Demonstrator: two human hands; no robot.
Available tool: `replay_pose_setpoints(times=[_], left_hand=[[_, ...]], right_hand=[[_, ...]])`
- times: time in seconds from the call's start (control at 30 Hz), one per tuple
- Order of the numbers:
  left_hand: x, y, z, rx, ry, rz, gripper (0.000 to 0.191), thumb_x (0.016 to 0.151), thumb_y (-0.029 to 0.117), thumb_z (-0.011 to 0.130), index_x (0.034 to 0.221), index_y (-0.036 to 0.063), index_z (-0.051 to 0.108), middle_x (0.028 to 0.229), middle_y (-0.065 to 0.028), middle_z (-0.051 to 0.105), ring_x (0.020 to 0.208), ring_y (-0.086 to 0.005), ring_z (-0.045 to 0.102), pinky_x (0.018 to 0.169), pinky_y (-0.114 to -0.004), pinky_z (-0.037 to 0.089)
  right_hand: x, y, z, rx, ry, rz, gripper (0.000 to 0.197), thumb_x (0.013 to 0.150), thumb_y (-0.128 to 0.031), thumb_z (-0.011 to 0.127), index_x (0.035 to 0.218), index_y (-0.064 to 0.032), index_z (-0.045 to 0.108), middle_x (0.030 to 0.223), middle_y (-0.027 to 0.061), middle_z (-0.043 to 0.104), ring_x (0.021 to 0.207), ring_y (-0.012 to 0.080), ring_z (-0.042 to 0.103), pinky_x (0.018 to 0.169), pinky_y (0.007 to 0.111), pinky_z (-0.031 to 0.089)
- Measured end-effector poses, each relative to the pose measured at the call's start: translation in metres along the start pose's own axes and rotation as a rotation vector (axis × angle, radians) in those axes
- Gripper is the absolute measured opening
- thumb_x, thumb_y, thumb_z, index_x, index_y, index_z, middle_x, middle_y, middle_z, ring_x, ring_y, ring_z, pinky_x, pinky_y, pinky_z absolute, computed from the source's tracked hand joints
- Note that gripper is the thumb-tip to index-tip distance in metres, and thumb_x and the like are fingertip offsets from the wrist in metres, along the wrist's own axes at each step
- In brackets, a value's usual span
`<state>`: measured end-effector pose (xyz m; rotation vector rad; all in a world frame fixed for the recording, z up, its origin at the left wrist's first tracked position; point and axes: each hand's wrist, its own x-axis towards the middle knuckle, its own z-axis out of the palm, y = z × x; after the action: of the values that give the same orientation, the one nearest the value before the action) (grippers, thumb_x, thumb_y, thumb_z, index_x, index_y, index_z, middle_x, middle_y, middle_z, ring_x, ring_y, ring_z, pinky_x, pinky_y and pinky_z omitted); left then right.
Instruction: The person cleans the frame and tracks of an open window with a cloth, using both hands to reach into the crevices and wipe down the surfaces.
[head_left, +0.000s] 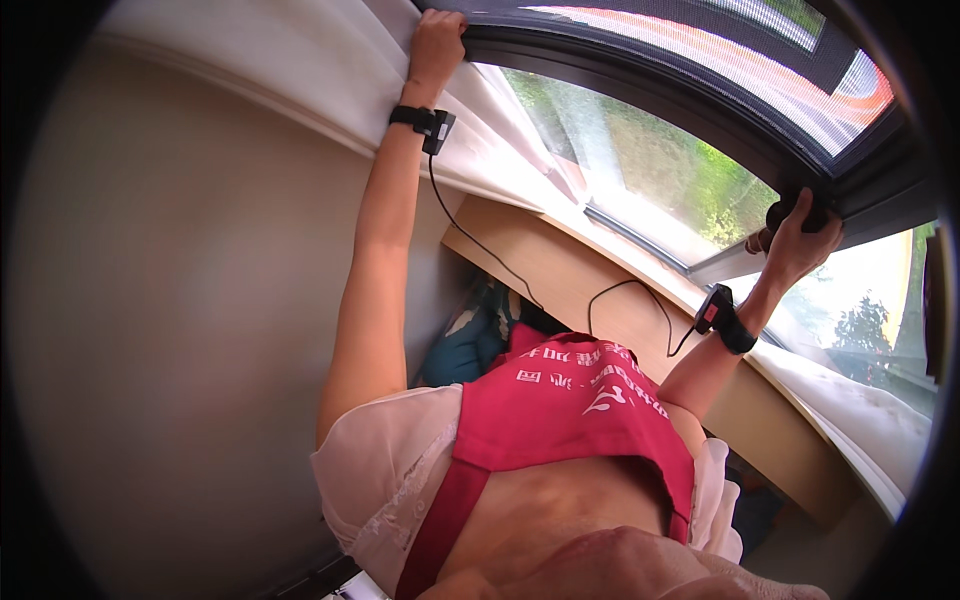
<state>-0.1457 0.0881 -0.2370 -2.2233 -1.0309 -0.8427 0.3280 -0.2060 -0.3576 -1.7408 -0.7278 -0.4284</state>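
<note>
Across the top runs a dark framed window screen (637, 94) with mesh in it, tilted in the view. My left hand (439, 49) grips one end of the frame, beside the white curtain. At the opposite end, my right hand (802, 236) is closed around the frame's corner, thumb raised; a dark rounded part there is partly hidden by the fingers. Both arms are stretched out and raised. Beyond the frame, a glass window pane (660, 161) shows blurred greenery outside.
A white curtain (247, 56) hangs on the left, by a plain wall (187, 262). Below the window is a light wooden ledge (570, 270). Black cables (480, 232) trail from both wrist devices. A teal patterned cushion or fabric (465, 345) sits under the ledge, beside my red apron (555, 420).
</note>
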Motion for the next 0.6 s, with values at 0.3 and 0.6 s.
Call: replay_pose_setpoints(times=[0.3,0.6], left_hand=[[0.006,-0.001,0.004,-0.018,-0.123,-0.049,0.010,0.087,0.004,0.060,0.081,0.0013,0.068,0.084,-0.0215,0.068,0.092,-0.0429,0.063,0.084,-0.052,0.050],[0.016,0.006,0.004,-0.110,-0.124,0.014,0.011,0.084,0.000,0.057,0.077,0.0009,0.066,0.080,-0.0249,0.066,0.086,-0.0471,0.064,0.077,-0.056,0.051]], right_hand=[[-0.001,-0.002,0.006,0.019,-0.023,0.028,0.051,0.088,-0.040,0.082,0.106,0.0044,0.065,0.110,0.0216,0.063,0.104,0.0405,0.064,0.092,0.049,0.050],[-0.001,-0.003,0.008,0.006,-0.004,-0.004,0.052,0.086,-0.039,0.083,0.106,0.0050,0.065,0.105,0.0210,0.062,0.101,0.0405,0.064,0.090,0.049,0.051]])
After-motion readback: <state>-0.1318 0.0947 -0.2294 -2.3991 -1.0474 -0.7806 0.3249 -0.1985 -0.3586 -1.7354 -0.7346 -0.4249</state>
